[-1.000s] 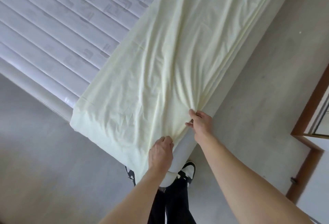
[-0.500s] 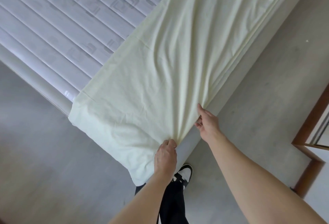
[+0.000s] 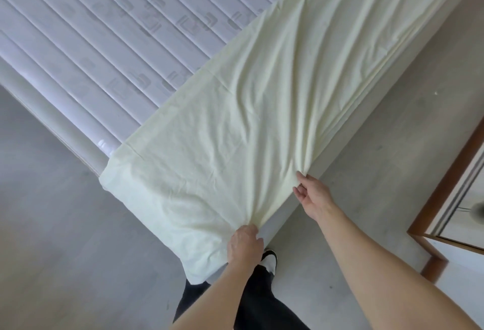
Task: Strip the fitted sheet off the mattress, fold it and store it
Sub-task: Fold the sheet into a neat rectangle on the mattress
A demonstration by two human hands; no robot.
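**Both hands at the sheet's near edge**

Left hand (image 3: 245, 244) grips a gathered bunch of the pale yellow fitted sheet (image 3: 248, 120) at the near corner of the mattress (image 3: 117, 33), fingers curled into the cloth. Right hand (image 3: 311, 194), just to the right along the same edge, pinches a fold between thumb and fingers, the other fingers loose.

Folded into a long strip, the sheet lies along the right side of the bare quilted mattress. It looks light, soft and limp, likely to sag and slip out of alignment; taking hold at corners and folded edges should serve best.

Its far end runs out of view, any elastic hem is hidden, and the layer count is unclear.
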